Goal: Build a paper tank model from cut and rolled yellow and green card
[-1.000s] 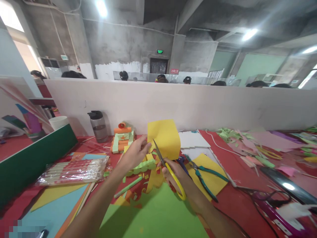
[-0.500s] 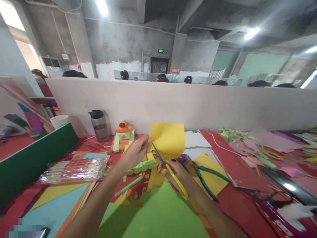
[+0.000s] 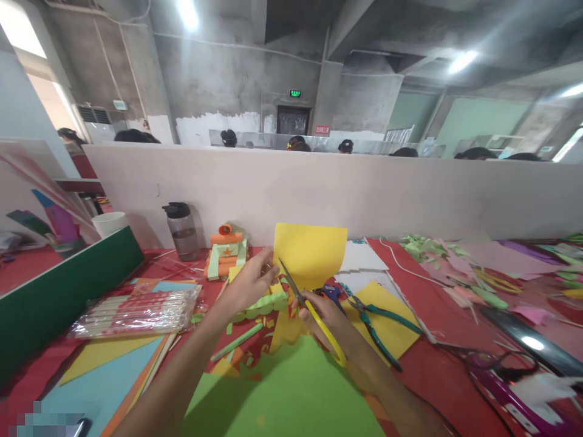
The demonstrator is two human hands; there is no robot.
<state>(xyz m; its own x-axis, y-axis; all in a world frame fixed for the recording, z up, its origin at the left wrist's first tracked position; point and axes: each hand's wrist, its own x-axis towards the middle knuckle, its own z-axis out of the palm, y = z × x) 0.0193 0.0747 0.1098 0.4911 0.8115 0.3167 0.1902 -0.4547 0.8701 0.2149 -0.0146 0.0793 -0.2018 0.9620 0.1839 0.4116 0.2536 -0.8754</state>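
My left hand [image 3: 254, 276] is closed in a pinch at the left edge of a yellow sheet of paper [image 3: 310, 252], which stands up in front of me with a slight curl. My right hand [image 3: 321, 315] grips scissors with yellow handles [image 3: 325, 331]. Their dark blades point up and left, with the tip at the sheet's left edge near my left fingers. Beneath my hands lie a light green rolled paper piece [image 3: 262, 306] and yellow scraps. A large green sheet [image 3: 282, 388] covers the table closest to me.
Teal-handled pliers [image 3: 378, 321] lie right of my right hand on yellow paper. An orange and green paper model [image 3: 226, 255] and a water bottle [image 3: 182, 233] stand at the back left, before a white partition [image 3: 291, 188]. Wrapped sticks [image 3: 136, 311] lie left; a phone [image 3: 532, 340] and power strip [image 3: 514, 400] right.
The yellow sheet has turned and spread wider to the right, its top edge a little higher. My left fingers have shifted slightly; the scissors have barely moved.
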